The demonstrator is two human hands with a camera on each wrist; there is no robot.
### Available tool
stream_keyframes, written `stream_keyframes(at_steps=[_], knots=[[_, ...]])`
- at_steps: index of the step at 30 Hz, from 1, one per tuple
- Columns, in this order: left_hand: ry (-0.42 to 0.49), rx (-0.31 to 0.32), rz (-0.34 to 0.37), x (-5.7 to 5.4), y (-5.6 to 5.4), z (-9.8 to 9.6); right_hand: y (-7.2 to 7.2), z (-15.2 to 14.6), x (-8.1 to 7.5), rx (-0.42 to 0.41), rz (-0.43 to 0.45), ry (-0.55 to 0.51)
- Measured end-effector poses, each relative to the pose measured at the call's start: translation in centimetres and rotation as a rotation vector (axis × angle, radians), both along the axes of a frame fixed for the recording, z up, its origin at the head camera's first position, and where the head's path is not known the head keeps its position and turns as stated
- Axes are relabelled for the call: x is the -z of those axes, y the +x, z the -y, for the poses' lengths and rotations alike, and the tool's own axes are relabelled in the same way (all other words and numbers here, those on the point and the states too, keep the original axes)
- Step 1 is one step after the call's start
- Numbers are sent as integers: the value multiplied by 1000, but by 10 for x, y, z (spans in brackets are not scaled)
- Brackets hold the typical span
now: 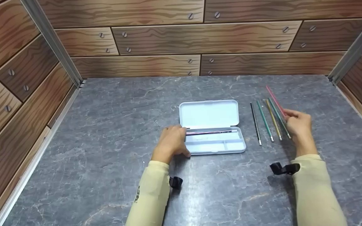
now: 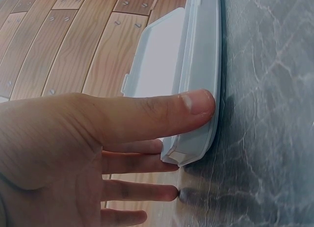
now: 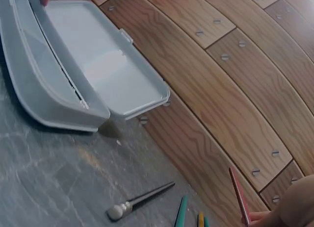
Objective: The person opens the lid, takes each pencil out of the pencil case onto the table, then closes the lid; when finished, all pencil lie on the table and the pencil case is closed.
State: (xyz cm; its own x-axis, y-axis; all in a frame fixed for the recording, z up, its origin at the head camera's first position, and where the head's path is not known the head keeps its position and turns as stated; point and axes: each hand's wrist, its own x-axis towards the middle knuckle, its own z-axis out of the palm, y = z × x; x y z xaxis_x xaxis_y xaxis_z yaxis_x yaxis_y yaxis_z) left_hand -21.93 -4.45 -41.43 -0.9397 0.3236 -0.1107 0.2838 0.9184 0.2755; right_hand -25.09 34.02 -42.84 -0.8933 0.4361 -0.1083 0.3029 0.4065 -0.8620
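Note:
A light-blue plastic pencil case (image 1: 203, 148) lies with its lid (image 1: 209, 114) swung back, and one striped pencil (image 1: 212, 132) rests in its rear compartment. My left hand (image 1: 172, 140) holds the case's left end, thumb (image 2: 198, 103) along the front wall and fingers at the end and back. To the right of the case, my right hand (image 1: 299, 125) pinches a red pencil (image 1: 274, 98) near its lower end, tilted over the row. Beside that hand lie a black pencil (image 1: 255, 122), a green pencil (image 1: 264, 121), a yellow pencil (image 1: 274, 119) and another dark green pencil (image 1: 278, 116).
The grey marbled tabletop (image 1: 105, 125) carries the case and pencils. Wood-patterned panels (image 1: 156, 39) wall it at the back and both sides, with metal posts (image 1: 55, 40) in the corners. The case's front section has a small divider (image 1: 225, 144).

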Motion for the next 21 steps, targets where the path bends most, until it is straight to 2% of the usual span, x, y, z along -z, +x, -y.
stream_keyframes(at_steps=[8,19,21], knots=[[12,-4,4,0,1,0,1,-8,10,15,96,109],[13,3,-6,0,2,1,4,-21,14,69,175,261],[17,2,-5,0,2,1,4,-22,15,72,166,285]])
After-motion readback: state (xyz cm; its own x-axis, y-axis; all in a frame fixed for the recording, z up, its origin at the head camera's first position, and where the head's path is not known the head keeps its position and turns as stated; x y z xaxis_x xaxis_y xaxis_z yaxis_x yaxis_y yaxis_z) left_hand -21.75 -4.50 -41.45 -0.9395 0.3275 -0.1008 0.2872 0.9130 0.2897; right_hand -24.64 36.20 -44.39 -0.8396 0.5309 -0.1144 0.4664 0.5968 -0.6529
